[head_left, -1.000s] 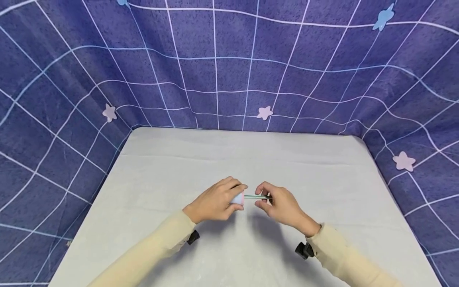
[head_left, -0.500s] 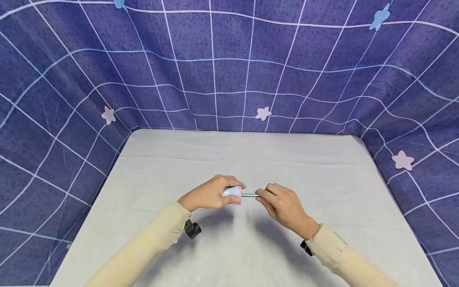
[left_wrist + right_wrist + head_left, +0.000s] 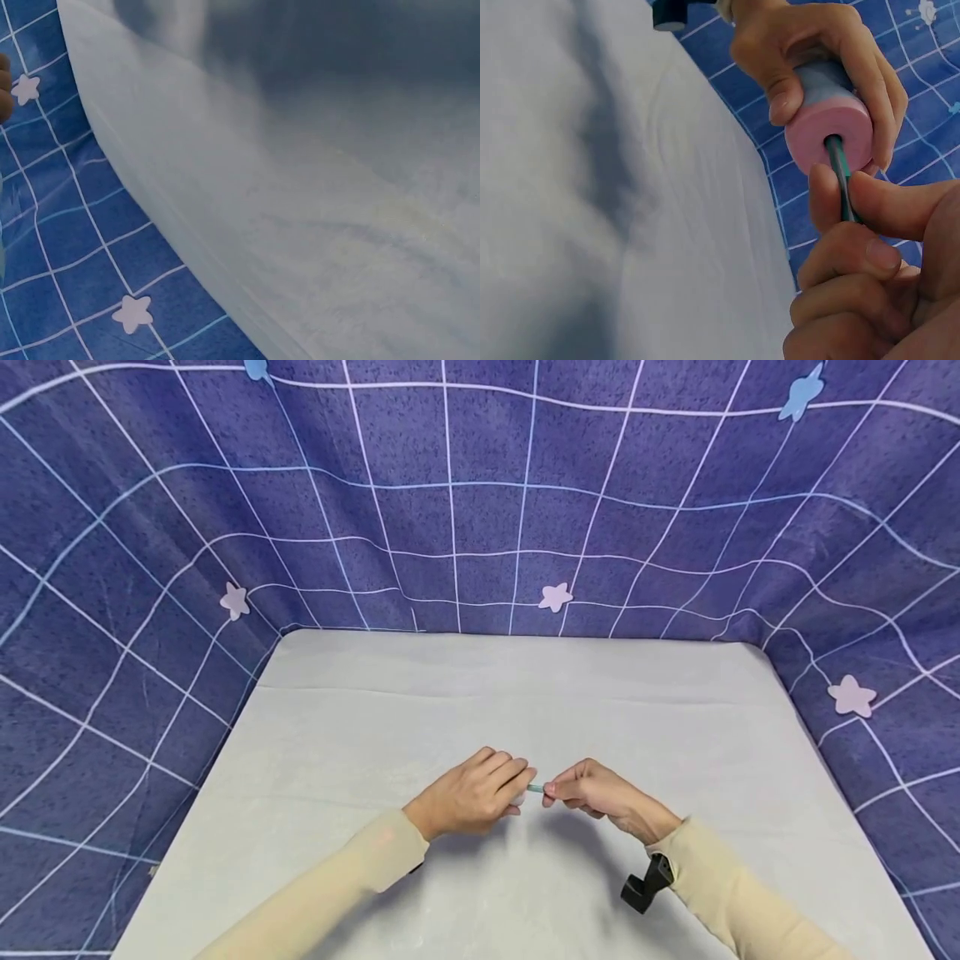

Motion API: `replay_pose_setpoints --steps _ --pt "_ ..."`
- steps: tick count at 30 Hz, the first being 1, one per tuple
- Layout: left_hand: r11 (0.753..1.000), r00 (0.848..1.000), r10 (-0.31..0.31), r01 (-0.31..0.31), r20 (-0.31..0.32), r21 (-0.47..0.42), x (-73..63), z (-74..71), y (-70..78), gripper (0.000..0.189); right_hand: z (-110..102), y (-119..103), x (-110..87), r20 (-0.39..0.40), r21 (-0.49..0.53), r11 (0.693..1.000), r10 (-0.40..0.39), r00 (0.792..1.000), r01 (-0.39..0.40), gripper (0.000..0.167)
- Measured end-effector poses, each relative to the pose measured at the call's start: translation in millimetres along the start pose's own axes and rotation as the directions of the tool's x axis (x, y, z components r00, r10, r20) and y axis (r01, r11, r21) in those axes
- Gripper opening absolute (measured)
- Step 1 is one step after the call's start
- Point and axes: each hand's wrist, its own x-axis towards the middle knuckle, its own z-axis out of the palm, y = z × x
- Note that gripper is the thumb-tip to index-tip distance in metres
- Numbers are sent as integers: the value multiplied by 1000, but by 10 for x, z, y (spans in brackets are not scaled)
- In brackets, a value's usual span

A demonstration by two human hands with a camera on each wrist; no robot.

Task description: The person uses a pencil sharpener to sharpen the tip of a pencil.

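In the head view my left hand (image 3: 474, 792) grips a light blue screwdriver handle with a pink end, mostly hidden under the fingers. The right wrist view shows the handle's round pink end (image 3: 817, 129) and the dark hole in it. A thin metallic green screwdriver shaft (image 3: 838, 159) sits in that hole. My right hand (image 3: 603, 793) pinches the shaft between thumb and forefinger, close to the handle, with its other fingers curled. Both hands are held above the white table. The shaft's far end is hidden by the right hand.
A white-covered table (image 3: 487, 693) lies under the hands. Dark blue curtains (image 3: 480, 510) with grid lines and star shapes enclose it at the back and sides. A black wrist camera (image 3: 647, 883) hangs below the right sleeve.
My right hand has gone from a loose hold round the shaft to a pinch near the handle. Less shaft shows between the hands. The left hand has turned over the handle, covering more of it.
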Motion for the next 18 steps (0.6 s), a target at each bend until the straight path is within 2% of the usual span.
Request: replay_pose_setpoints --steps 3,5,6,7,8,9,10,11,12,14,15,16,17,18 --pt "996 998 -55 57 37 -70 -14 -23 -26 39 25 -11 14 -56 -102 993 -67 996 61 27" --pt "981 992 -109 119 69 -151 -11 -43 -69 46 47 -36 10 -122 -233 964 -162 979 131 23" --pt "967 986 -145 160 88 -199 -5 -57 -94 48 61 -46 4 -151 -311 934 -232 961 177 20" --pt "947 977 -181 204 113 -249 1 -74 -119 49 77 -50 1 -176 -396 890 -317 932 228 15" --pt "918 965 -222 256 143 -302 11 -95 -145 49 93 -49 -4 -187 -489 826 -415 890 282 11" --pt "882 949 -259 308 178 -356 21 -116 -175 49 107 -42 -7 -189 -582 745 -513 837 325 8" --pt "837 928 -297 366 224 -406 32 -140 -202 49 115 -29 -6 -181 -674 648 -610 771 355 8" --pt "786 907 -328 418 265 -455 48 -165 -230 48 119 -13 -1 -152 -761 534 -699 699 369 8" --pt "728 880 -354 472 318 -497 66 -196 -259 47 118 2 7 -107 -832 411 -778 620 372 7" --pt "597 828 -381 560 412 -574 97 -244 -315 45 109 17 33 -1 -929 169 -890 456 328 14" --pt "530 805 -382 593 453 -606 112 -266 -341 43 100 18 50 50 -952 69 -925 376 298 18" --pt "461 784 -380 621 491 -634 127 -286 -363 41 93 17 66 98 -964 -15 -949 300 267 22" --pt "395 767 -374 640 521 -659 142 -301 -380 39 88 12 80 139 -968 -83 -963 230 237 26" --pt "335 755 -368 652 543 -680 155 -309 -389 37 85 2 90 169 -968 -131 -971 170 215 27"
